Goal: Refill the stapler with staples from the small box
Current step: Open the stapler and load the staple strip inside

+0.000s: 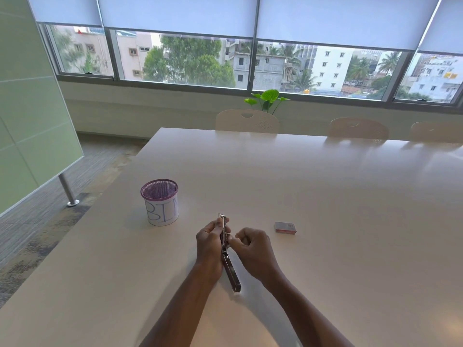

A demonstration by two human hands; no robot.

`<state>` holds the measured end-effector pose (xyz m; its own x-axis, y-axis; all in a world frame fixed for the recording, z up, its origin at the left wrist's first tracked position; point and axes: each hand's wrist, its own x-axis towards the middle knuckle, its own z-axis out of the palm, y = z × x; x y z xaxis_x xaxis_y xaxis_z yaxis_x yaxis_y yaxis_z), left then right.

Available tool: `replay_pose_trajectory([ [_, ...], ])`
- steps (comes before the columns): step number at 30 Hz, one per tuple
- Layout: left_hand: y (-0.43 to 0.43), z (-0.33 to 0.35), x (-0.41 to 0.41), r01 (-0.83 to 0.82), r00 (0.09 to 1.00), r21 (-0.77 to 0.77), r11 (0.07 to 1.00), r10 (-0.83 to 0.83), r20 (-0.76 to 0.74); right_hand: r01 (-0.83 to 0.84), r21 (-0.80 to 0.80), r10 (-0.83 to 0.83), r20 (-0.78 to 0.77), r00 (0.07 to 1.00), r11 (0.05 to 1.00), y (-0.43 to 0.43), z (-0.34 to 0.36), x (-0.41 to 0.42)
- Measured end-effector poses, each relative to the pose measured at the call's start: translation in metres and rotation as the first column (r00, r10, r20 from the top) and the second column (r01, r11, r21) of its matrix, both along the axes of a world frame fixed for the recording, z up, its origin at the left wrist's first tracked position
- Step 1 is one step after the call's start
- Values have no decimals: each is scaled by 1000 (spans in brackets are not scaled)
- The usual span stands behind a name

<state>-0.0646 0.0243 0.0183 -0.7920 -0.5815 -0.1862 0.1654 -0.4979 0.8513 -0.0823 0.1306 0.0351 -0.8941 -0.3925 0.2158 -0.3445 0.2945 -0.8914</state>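
Note:
A metal stapler (231,272) is swung open into one long strip, held above the pale table (325,196). My left hand (209,242) grips its far half, fingers wrapped around it. My right hand (253,244) pinches at the stapler's middle near the hinge; whether it holds staples is hidden by the fingers. The small staple box (285,227), red and grey, lies shut on the table to the right of my right hand, apart from it.
A purple mesh cup (160,202) wrapped in paper marked "BIN" stands on the table to the left of the hands. Chairs (248,120) line the far edge. A green board on a metal leg (67,191) stands off the table's left side.

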Motion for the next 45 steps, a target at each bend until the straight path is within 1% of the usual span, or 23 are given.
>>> replay_pose_trajectory([
  [2,1,1,0,0,1000,-42,999,0,1,-97,1,97,90,991,995,5,3,1],
  [4,2,2,1,14,1000,-82,997,-13,11,-236,4,230,223,947,972,12,9,0],
  [5,2,3,1,25,1000,-77,997,-25,8,-261,13,247,278,928,965,16,12,-3],
  [6,2,3,1,40,999,-48,998,-41,-7,-236,23,217,320,922,971,20,14,-8],
  [8,1,5,1,68,996,36,997,-66,-54,-104,53,76,380,922,993,27,16,-22],
  [10,0,6,2,87,994,82,993,-81,-80,5,54,-29,453,891,999,34,17,-33],
  [11,0,7,3,93,993,89,992,-85,-85,34,18,-39,506,862,999,37,18,-36],
  [13,-1,7,4,107,991,87,990,-99,-88,30,-80,21,577,816,996,43,20,-39],
  [16,0,8,5,122,990,87,989,-115,-86,-57,-161,139,562,816,985,50,24,-39],
  [20,2,10,8,147,986,106,983,-138,-94,-103,-228,213,532,820,968,50,24,-38],
  [22,2,9,8,144,987,100,985,-136,-84,-162,-178,232,508,830,970,49,24,-37],
  [24,1,8,7,138,989,90,986,-132,-73,-190,-51,192,452,871,980,49,21,-36],
  [26,0,7,7,136,989,86,987,-131,-62,-163,59,126,395,910,985,48,15,-37],
  [29,0,7,7,126,991,87,988,-122,-46,-100,90,54,410,910,991,47,10,-42],
  [31,1,8,7,118,993,102,988,-115,-42,-95,62,56,456,888,994,48,11,-46],
  [33,0,8,7,110,994,121,987,-105,-43,-116,-4,104,475,874,993,49,13,-46],
  [35,0,8,6,100,995,130,986,-95,-41,-131,-76,152,474,868,988,49,16,-45],
  [38,0,9,6,76,997,142,987,-72,-37,-101,-168,168,458,873,981,47,17,-44],
  [42,3,12,7,57,997,163,985,-48,-57,-74,-189,151,436,887,979,43,17,-43],
  [45,3,12,7,71,995,186,980,-56,-81,-114,-186,184,420,889,976,40,19,-41],
])
